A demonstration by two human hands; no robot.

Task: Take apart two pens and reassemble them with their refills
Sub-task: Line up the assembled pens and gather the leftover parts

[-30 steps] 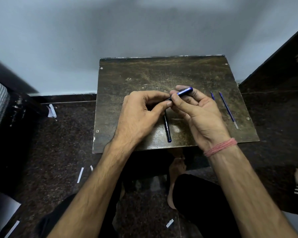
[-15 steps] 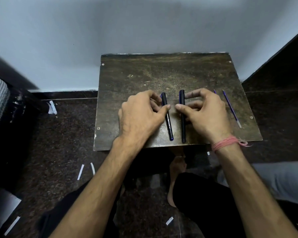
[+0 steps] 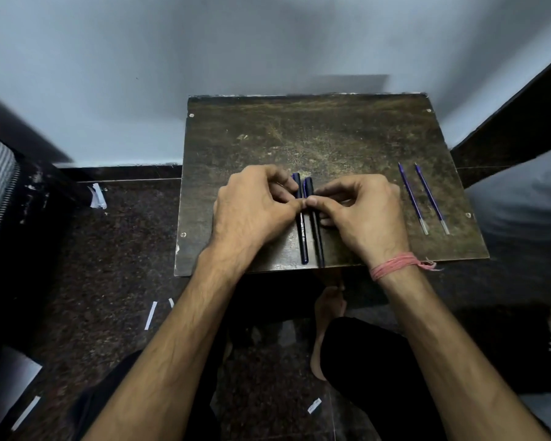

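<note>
Two dark blue pens lie side by side on a worn dark wooden board (image 3: pixel 331 135), pointing toward me. The left pen (image 3: pixel 303 237) is under the fingers of my left hand (image 3: pixel 252 211). The right pen (image 3: pixel 318 240) is under the fingers of my right hand (image 3: pixel 363 214). Both thumbs meet over the pens near their upper halves, and the fingertips pinch the barrels. Two thin blue refills (image 3: pixel 412 198) (image 3: pixel 431 198) with silver tips lie parallel on the board, to the right of my right hand.
The board sits low against a pale wall, over a dark speckled floor (image 3: pixel 115 249) with scattered white paper scraps (image 3: pixel 150 315). My bare foot (image 3: pixel 328 310) and dark-clad knee are just below the board's front edge. Another person's grey-clad leg (image 3: pixel 522 211) is at the right.
A second ago both hands held one pen lifted above the board. It now lies beside the other pen, and both hands have drawn the two pens close together.
</note>
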